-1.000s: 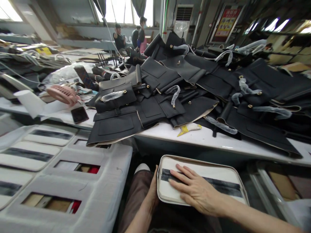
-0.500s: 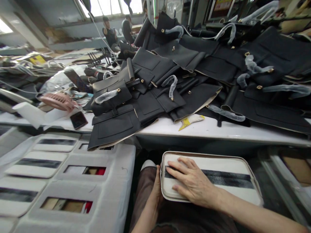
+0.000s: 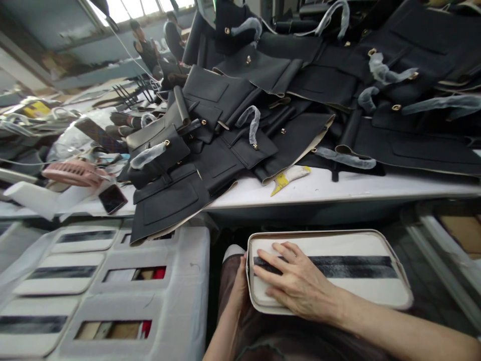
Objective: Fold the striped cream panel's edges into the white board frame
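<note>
A shallow cream rectangular bag piece (image 3: 361, 296) with rounded corners and a thin raised rim rests over my lap. Inside its rim lies a flat panel with a dark strip (image 3: 355, 267) along its length. My left hand (image 3: 239, 286) grips the piece at its left end; most of those fingers are hidden behind the rim. Across the left part of the panel, my right hand (image 3: 295, 278) lies flat with the fingers spread, pressing on the surface over the strip.
At left, a pale plastic crate (image 3: 184, 296) with slots bears several similar cream panels (image 3: 60, 273). Black leather bag pieces (image 3: 171, 198) with wrapped handles pile on the white table (image 3: 240, 200). A pink fan (image 3: 75, 173) and a phone (image 3: 112, 199) lie there too. Two people sit far back.
The view has shifted, so the table and pile sit further left and slightly tilted. Both hands keep nearly the same places on the bag piece.
</note>
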Tool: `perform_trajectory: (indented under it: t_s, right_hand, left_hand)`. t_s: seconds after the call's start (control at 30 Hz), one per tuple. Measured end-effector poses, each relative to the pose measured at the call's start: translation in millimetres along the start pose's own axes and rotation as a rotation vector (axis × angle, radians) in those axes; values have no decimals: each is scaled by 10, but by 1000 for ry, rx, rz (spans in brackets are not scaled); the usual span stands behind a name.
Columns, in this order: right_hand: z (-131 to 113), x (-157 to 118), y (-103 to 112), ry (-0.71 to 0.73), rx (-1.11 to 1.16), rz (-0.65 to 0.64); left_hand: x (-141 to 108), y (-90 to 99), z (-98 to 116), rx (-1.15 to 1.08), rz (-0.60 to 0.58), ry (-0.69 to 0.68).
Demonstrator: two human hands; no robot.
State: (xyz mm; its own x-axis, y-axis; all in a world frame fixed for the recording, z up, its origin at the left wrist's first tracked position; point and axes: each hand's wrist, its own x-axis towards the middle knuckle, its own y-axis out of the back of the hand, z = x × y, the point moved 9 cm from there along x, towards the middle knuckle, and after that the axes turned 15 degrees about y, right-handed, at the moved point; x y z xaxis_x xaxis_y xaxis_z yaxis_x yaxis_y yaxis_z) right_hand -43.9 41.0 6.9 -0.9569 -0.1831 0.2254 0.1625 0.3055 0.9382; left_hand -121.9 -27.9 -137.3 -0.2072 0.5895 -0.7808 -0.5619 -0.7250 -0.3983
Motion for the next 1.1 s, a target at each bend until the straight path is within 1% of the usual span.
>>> perform_trajectory:
  t_s: [0.07,0.1,0.17,0.2,0.3,0.4,0.47,0.53,0.67,0.73,0.77,0.9,0.93,0.97,1.0,1.1]
  right_hand:
    - [2,0,14,4,-7,15]
    - [6,1,18,2,-8,22]
    - [11,0,17,0,-6,31]
    - [13,-3,14,0,-5,35]
    - [15,-24,-2,-2,-4,37]
    - [12,-45,4,4,-9,50]
    - [15,-50,15,6,-18,60]
    - [21,-45,12,7,-22,59]
    - [34,-34,-14,-10,-5,59]
    - [31,-42,-23,-23,2,68]
    - [27,-50,-27,-27,5,72]
    - [14,-86,-38,-32,28,90]
    - [19,-93,-36,-36,33,98]
    - [26,-99,-34,-43,37,107]
    - [32,-103,-30,-47,38,115]
    - [34,-107,-13,-48,25,137]
  left_hand:
    - [-98,79,94,29,14,-116]
    - [-180,125,169,88,52,-192]
    - [-381,191,332,278,177,-320]
    - [-477,200,403,385,244,-352]
    - [-695,134,589,640,380,-398]
    - [-823,22,735,833,497,-483]
    - [-875,-31,792,905,584,-562]
    - [-910,-62,809,929,671,-632]
    - [-968,-105,778,923,812,-699]
    - [-991,-130,761,924,823,-690]
    - [-989,-133,753,915,800,-663]
    - [-896,-47,710,769,615,-432]
    - [-876,-31,712,752,590,-390]
    - [-866,-27,727,763,587,-374]
    - [-868,-38,756,801,608,-387]
    - [-928,-135,838,981,751,-521]
